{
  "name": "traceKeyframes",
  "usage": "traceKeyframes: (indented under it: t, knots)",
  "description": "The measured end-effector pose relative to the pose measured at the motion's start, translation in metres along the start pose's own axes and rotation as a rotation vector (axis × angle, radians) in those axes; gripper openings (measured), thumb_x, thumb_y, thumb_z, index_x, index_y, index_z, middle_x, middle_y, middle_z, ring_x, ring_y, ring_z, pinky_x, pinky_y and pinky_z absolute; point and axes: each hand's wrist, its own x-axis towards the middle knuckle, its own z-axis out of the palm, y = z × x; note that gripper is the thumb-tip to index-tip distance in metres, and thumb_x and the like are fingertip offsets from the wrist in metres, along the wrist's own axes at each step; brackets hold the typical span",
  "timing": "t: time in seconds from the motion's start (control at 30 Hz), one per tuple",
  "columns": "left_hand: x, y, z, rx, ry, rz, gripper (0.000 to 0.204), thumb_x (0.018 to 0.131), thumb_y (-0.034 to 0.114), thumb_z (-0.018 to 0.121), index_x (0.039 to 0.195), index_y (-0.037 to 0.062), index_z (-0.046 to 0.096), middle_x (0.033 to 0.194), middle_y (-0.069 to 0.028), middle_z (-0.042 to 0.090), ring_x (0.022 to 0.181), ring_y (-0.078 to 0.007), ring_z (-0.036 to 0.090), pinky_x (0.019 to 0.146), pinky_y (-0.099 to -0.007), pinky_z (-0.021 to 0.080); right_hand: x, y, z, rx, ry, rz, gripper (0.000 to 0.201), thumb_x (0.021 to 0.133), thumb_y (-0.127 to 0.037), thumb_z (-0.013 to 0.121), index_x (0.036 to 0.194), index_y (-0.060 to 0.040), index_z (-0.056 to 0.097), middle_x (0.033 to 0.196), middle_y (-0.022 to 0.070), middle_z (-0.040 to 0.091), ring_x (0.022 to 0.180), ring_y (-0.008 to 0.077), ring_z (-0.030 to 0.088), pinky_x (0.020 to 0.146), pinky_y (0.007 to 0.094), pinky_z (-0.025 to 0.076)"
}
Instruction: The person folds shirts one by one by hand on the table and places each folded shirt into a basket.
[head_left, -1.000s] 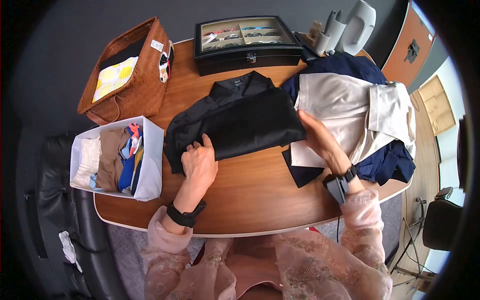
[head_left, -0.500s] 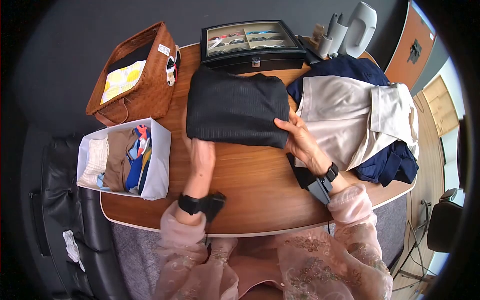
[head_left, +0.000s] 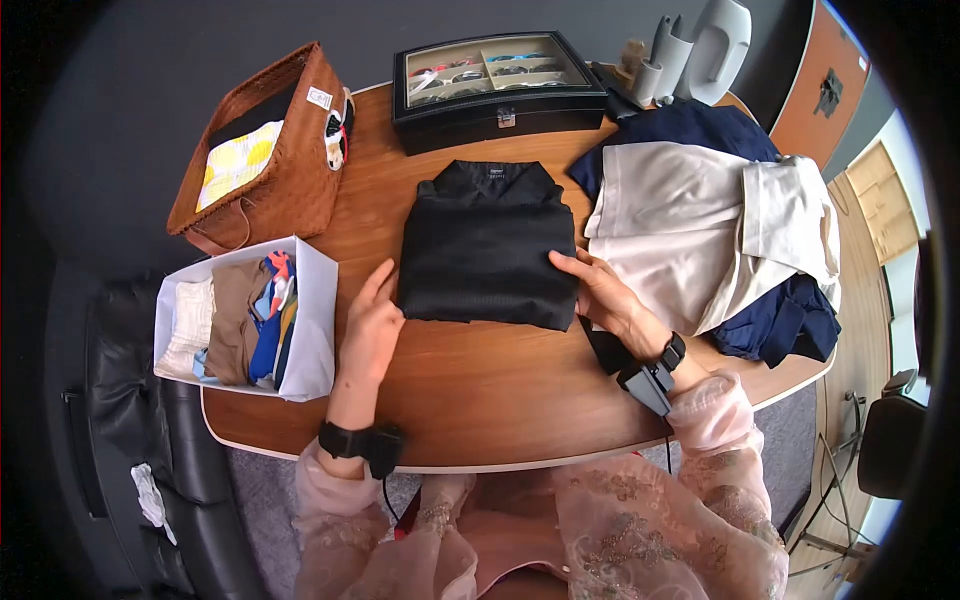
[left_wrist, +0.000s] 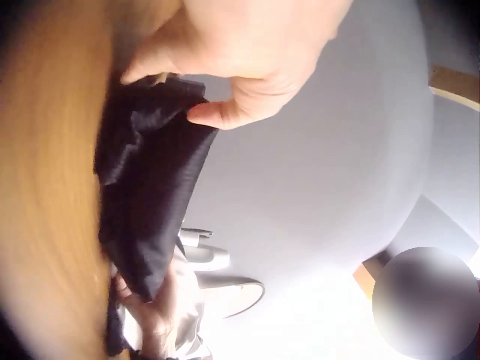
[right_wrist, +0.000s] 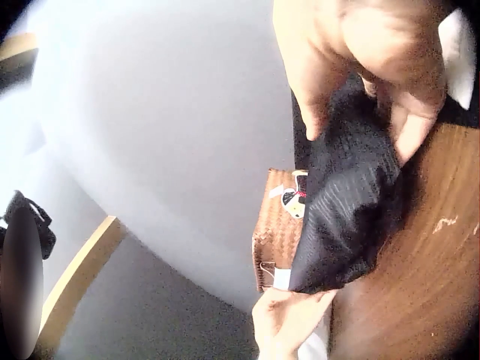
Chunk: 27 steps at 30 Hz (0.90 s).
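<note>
Shirt (head_left: pixel 488 260), black and folded into a compact block, is at the middle of the wooden surface (head_left: pixel 470 400), its collar (head_left: pixel 495 178) at the far end, towards the case (head_left: pixel 450 128). The right grip (head_left: pixel 612 300) pinches the shirt's right edge, thumb on top and fingers underneath. The left grip (head_left: pixel 370 335) is at the opposite edge with its thumb and fingers spread; the wrist views are rather blurred, so I cannot quite tell whether it touches the cloth.

Just right of the shirt lies a cream garment (head_left: pixel 670 235), spread over navy clothes (head_left: pixel 690 130) that show beyond its far and near sides. The case has a clear lid, with glasses (head_left: pixel 510 70) in its compartments. A white vase (head_left: pixel 738 50) stands at the far right. On the left, a brown woven basket (head_left: pixel 295 185) bears a yellow-and-white cloth (head_left: pixel 240 165), and nearer, a white box (head_left: pixel 315 330) holds mixed clothes (head_left: pixel 240 315).
</note>
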Motion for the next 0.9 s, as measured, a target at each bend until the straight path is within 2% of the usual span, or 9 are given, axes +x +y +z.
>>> traceKeyframes:
  t: [0.1,0.2,0.3,0.37,0.5,0.6,0.73,0.8,0.9]
  knots:
    - [0.019,0.006,0.000,-0.232,0.050,-0.073,0.067,0.082,0.009,0.060,0.136,-0.0055,0.024,0.133,-0.0173,0.038,0.119,-0.0219,0.044,0.097,-0.0327,0.038,0.004,0.000,0.005,-0.099,0.054,0.017,0.048,0.079,-0.017,0.069,0.117,0.0002,0.044,0.107,0.0108,0.058,0.091,0.0157,0.062,0.074,0.0302,0.055]
    - [0.049,-0.004,0.008,0.052,0.170,-0.146,0.071,0.078,0.008,0.062,0.137,-0.0063,0.025,0.134,-0.0188,0.038,0.117,-0.0214,0.044,0.095,-0.0302,0.039,0.014,0.003,0.004,-0.133,0.005,0.015,0.040,0.082,-0.015,0.064,0.115,0.0010,0.049,0.109,0.0113,0.059,0.089,0.0203,0.062,0.078,0.0311,0.052]
    - [0.060,-0.005,0.025,0.295,-0.063,-0.187,0.063,0.078,0.013,0.067,0.131,-0.0055,0.036,0.124,-0.0157,0.049,0.109,-0.0207,0.051,0.091,-0.0283,0.043,0.010,-0.006,0.012,-0.031,0.012,-0.029,0.037,0.081,-0.013,0.062,0.113,0.0029,0.051,0.108,0.0127,0.060,0.088,0.0221,0.063,0.081,0.0331,0.052]
    - [0.062,-0.006,0.032,0.103,-0.074,-0.172,0.053,0.079,0.012,0.066,0.125,-0.0045,0.043,0.114,-0.0116,0.055,0.101,-0.0199,0.056,0.086,-0.0290,0.047,0.014,-0.016,0.010,0.123,-0.100,0.032,0.037,0.080,-0.009,0.061,0.113,0.0011,0.048,0.105,0.0124,0.060,0.093,0.0232,0.062,0.082,0.0369,0.053]
    - [0.048,-0.002,0.047,-0.096,-0.036,-0.032,0.052,0.080,0.013,0.066,0.124,-0.0036,0.044,0.115,-0.0105,0.055,0.101,-0.0201,0.056,0.086,-0.0302,0.047,0.012,-0.018,0.001,0.253,-0.135,-0.075,0.032,0.083,-0.007,0.057,0.112,0.0006,0.049,0.106,0.0129,0.060,0.091,0.0242,0.062,0.080,0.0367,0.054]
    - [0.049,-0.027,0.030,-0.253,0.056,-0.331,0.049,0.080,0.015,0.067,0.122,-0.0018,0.046,0.117,-0.0110,0.054,0.104,-0.0219,0.055,0.086,-0.0344,0.049,0.019,-0.007,-0.014,0.235,-0.093,0.020,0.031,0.084,-0.007,0.055,0.113,0.0021,0.048,0.107,0.0147,0.059,0.092,0.0264,0.062,0.081,0.0383,0.054]
    - [0.039,-0.022,0.032,-0.258,0.068,-0.405,0.048,0.080,0.015,0.067,0.120,-0.0021,0.047,0.117,-0.0132,0.054,0.102,-0.0232,0.057,0.085,-0.0376,0.051,0.014,-0.008,-0.009,0.112,-0.064,0.046,0.032,0.086,-0.006,0.052,0.115,0.0072,0.046,0.109,0.0176,0.058,0.093,0.0286,0.062,0.080,0.0406,0.055]
    - [0.038,-0.019,0.036,-0.267,-0.040,-0.472,0.047,0.080,0.013,0.067,0.119,-0.0026,0.047,0.116,-0.0132,0.055,0.101,-0.0238,0.058,0.086,-0.0383,0.051,0.015,-0.006,-0.010,0.083,-0.063,0.065,0.033,0.086,-0.006,0.052,0.115,0.0083,0.045,0.109,0.0180,0.058,0.093,0.0289,0.062,0.080,0.0406,0.055]
    - [0.035,-0.025,0.040,-0.234,-0.038,-0.411,0.037,0.079,0.008,0.064,0.113,0.0004,0.053,0.109,-0.0128,0.059,0.098,-0.0269,0.060,0.085,-0.0422,0.051,0.012,-0.002,-0.005,0.145,-0.056,0.025,0.033,0.086,-0.004,0.051,0.115,0.0099,0.046,0.108,0.0192,0.058,0.093,0.0284,0.063,0.083,0.0368,0.054]
